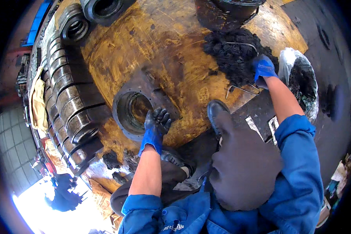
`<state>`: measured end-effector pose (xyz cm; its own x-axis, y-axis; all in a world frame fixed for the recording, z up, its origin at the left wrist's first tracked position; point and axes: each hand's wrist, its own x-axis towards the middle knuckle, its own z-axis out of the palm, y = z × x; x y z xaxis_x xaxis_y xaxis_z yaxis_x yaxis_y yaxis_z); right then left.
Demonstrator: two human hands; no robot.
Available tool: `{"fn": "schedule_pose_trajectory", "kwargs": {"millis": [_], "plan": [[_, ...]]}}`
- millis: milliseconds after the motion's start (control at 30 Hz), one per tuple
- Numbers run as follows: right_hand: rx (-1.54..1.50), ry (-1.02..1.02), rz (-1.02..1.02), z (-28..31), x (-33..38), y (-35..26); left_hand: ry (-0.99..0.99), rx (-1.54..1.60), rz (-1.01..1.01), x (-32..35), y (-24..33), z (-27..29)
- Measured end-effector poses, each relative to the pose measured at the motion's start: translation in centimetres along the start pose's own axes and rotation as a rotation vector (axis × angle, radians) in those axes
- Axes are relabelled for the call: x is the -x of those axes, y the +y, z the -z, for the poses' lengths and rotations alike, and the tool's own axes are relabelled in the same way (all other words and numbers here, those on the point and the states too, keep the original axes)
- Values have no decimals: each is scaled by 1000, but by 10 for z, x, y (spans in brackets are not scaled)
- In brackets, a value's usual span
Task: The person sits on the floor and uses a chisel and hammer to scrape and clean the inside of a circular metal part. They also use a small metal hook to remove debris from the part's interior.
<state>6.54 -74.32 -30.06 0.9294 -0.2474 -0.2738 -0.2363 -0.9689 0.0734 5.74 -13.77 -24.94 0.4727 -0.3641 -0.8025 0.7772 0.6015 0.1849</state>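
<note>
The left hand (156,124) gripped the rim of the ring (134,113) at frame centre on the yellow tabletop (152,43), while the right hand (263,69), well apart at upper right, closed on black debris (232,54).

Overall light: daylight, moderately bright, even across the yellow surface (160,43).
Source: strongest at 7 o'clock, where a floor patch (39,206) is blown out to white.
Glare: soft sheen on the stacked metal rings (72,105) at 9 o'clock.
Shadows: deep inside the round metal housing (134,113); the dark debris pile (234,54) loses detail.
Distortion: strong fisheye; edges bend, corners fall to black vignette.
Focus: centre fairly sharp, rim smeared with slight blue fringing.
</note>
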Motion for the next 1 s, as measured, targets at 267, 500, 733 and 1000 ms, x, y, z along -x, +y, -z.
{"fn": "schedule_pose_trajectory", "kwargs": {"millis": [267,500,733,1000], "plan": [[313,172,23,56,6,-14,426,-93,-91,20,-2,-44],[362,176,-122,146,-4,27,345,-119,-112,17,-8,-41],[-294,-7,161,223,9,-119,359,-42,-123,16,0,-29],[170,-299,365,179,31,-276,367,-148,-134,6,-12,-33]]}}
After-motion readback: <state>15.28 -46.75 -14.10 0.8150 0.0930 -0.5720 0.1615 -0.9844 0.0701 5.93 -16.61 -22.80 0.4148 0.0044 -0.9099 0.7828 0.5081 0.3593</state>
